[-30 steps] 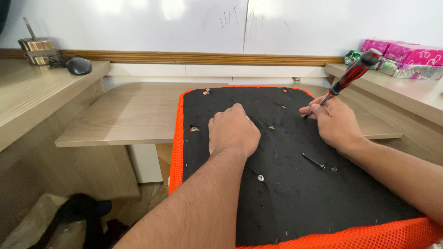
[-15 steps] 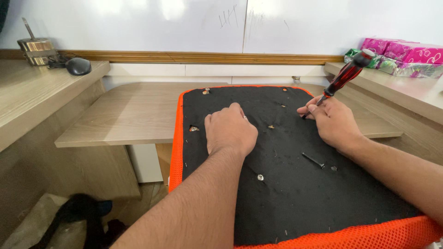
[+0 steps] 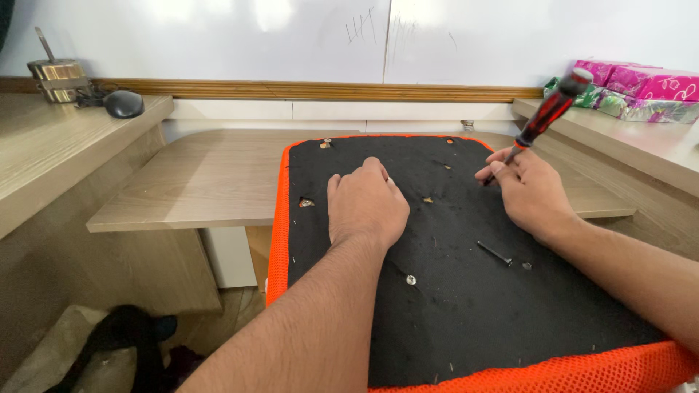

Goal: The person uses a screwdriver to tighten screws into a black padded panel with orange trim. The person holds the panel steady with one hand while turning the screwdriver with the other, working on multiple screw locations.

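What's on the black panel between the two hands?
In the head view, between the left hand and the right hand holding the red-and-black-handled screwdriver, the black fabric panel shows one small screw hole; otherwise bare.
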